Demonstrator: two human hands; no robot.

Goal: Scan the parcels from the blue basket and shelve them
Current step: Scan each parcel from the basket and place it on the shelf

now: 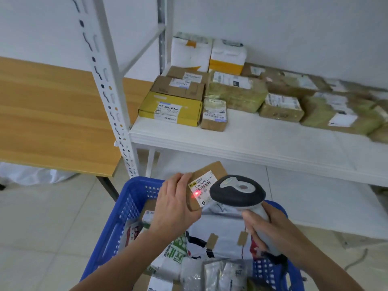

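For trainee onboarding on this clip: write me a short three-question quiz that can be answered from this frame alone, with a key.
1. True or false: the right hand grips the grey-and-black handheld barcode scanner.
2. Where does the scanner's red light spot fall?
A) on the white label of the small brown cardboard parcel
B) on a wooden tabletop
C) on a floor tile
3. Fill in: the left hand holds that parcel above the ____ plastic basket.
Key: 1 true; 2 A; 3 blue.
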